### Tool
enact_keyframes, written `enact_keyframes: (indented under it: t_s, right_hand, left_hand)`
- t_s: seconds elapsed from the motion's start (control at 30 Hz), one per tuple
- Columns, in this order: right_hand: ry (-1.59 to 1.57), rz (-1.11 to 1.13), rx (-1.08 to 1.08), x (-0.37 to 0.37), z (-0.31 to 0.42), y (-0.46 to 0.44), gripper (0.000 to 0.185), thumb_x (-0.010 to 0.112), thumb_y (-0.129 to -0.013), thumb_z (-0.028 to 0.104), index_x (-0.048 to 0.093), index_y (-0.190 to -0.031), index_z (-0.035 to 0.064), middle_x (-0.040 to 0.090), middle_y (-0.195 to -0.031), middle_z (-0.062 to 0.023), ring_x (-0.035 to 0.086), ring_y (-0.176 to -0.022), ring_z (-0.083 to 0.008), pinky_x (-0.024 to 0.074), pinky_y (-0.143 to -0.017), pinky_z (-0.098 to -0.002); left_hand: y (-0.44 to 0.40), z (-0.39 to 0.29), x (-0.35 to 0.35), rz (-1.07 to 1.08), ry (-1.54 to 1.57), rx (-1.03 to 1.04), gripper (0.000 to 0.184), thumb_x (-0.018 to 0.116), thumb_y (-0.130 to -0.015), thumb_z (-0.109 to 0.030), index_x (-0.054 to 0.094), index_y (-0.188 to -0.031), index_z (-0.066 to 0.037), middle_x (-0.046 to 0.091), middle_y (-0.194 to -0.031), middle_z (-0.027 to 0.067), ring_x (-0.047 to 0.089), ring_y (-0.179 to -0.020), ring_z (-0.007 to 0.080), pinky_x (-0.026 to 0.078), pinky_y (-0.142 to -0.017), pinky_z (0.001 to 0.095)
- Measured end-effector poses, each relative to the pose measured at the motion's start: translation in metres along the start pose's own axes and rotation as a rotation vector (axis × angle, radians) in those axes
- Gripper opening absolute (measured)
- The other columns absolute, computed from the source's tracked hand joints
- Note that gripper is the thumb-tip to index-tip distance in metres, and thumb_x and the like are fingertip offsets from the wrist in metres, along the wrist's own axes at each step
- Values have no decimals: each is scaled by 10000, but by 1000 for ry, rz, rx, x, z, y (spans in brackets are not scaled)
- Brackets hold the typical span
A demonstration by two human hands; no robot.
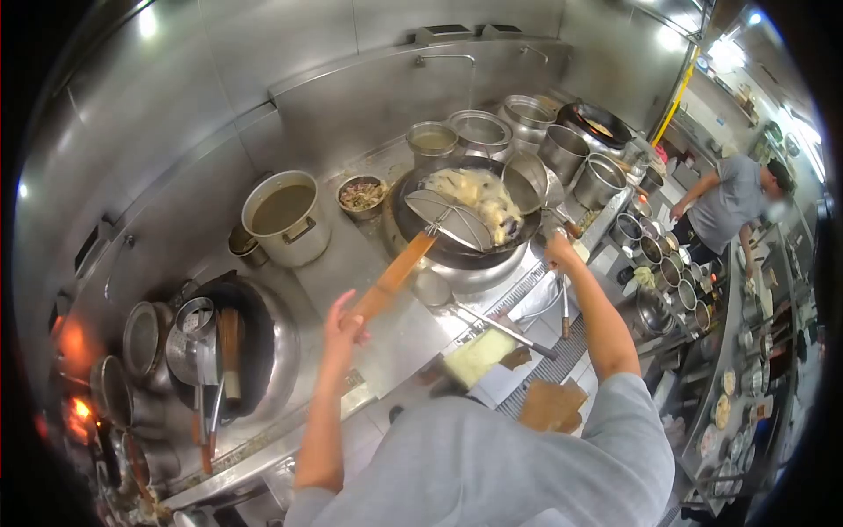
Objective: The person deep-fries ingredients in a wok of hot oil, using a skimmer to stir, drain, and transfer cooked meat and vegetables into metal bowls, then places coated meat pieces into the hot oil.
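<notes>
My left hand (345, 332) is closed around the wooden handle (393, 274) of a large round strainer, with one finger stretched out. The strainer's head (450, 220) is tilted over the wok (413, 250), above pale, foaming food (474, 189). My right hand (559, 250) is closed at the wok's right side, on a thin metal handle (564, 294) with a wooden end hanging below. I cannot make out which utensil head belongs to it. Close by, a round mesh strainer (524, 182) leans over the wok's right rim.
A large pot of liquid (314, 239) and a bowl of chopped food (362, 213) stand left of the wok. Several metal pots (564, 151) line its back and right. Another wok (268, 386) holds utensils at left. A co-worker (738, 198) stands at right. Flames (81, 408) show far left.
</notes>
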State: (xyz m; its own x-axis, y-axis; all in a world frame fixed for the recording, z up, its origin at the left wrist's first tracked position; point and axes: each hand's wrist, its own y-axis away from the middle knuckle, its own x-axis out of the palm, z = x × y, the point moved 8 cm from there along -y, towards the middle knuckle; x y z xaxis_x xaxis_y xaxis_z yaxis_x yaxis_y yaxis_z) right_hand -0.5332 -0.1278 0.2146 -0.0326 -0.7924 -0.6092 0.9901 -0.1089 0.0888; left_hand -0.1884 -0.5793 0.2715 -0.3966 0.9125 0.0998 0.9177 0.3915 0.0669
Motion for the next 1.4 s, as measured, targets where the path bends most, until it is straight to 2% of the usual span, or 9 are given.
enact_keyframes:
  t_s: [0.07,0.1,0.2,0.23,0.4,0.47,0.63,1.13,1.4]
  right_hand:
    - [-393,411,281,35,-15,11,175,403,-841,46,454,-1008,38,526,-681,-116,492,-503,-187,383,-403,-324]
    - [-497,513,367,44,-14,16,61,386,-857,29,436,-892,35,467,-632,-54,389,-427,-125,308,-360,-245]
    - [-989,823,680,99,-18,4,84,356,-878,14,410,-819,40,456,-615,-39,365,-407,-90,264,-338,-207]
    - [-1003,869,623,107,-9,5,116,341,-895,19,391,-799,60,445,-611,-21,351,-415,-60,259,-341,-199]
    - [-1045,861,590,110,12,11,77,330,-909,19,380,-874,66,430,-606,-16,345,-406,-68,257,-331,-218]
    - [-810,592,343,82,25,21,91,358,-899,12,391,-906,96,431,-631,-17,358,-403,-73,242,-319,-223]
    - [-512,512,116,60,41,29,284,407,-908,37,349,-1183,79,434,-643,-34,370,-432,-94,274,-345,-255]
    - [-646,324,23,43,69,52,181,408,-937,80,404,-1115,111,446,-660,-16,344,-422,-80,287,-342,-250]
    - [-761,471,36,75,97,52,194,410,-932,67,370,-1118,107,450,-672,-26,343,-424,-78,276,-339,-244]
  left_hand:
    - [0,-13,0,-8,-22,15,466,526,-889,-39,435,-1342,-101,568,-874,71,562,-609,119,459,-507,236]
    - [-1,-16,4,19,-14,4,461,525,-892,-39,436,-1341,-98,563,-862,67,562,-608,120,460,-507,235]
    - [9,-17,6,37,-48,2,455,521,-895,-55,436,-1341,-91,570,-863,70,564,-624,124,466,-526,240]
    - [12,-15,9,52,-87,1,455,517,-897,-69,434,-1343,-88,581,-875,76,566,-641,126,471,-545,245]
    - [28,10,15,55,-32,-28,443,519,-901,-42,436,-1334,-77,537,-825,55,569,-632,135,476,-524,256]
    - [31,27,18,77,-41,-64,452,518,-900,-39,425,-1340,-76,540,-845,60,577,-653,147,477,-529,262]
    - [36,47,28,108,-20,-107,461,528,-882,-43,427,-1332,-57,570,-919,91,600,-679,158,500,-540,271]
    - [33,59,23,139,21,-129,454,515,-885,-13,428,-1328,-63,559,-994,100,599,-694,160,490,-534,261]
    - [28,72,16,169,19,-145,450,519,-874,-52,438,-1317,-56,566,-965,93,596,-723,140,488,-581,255]
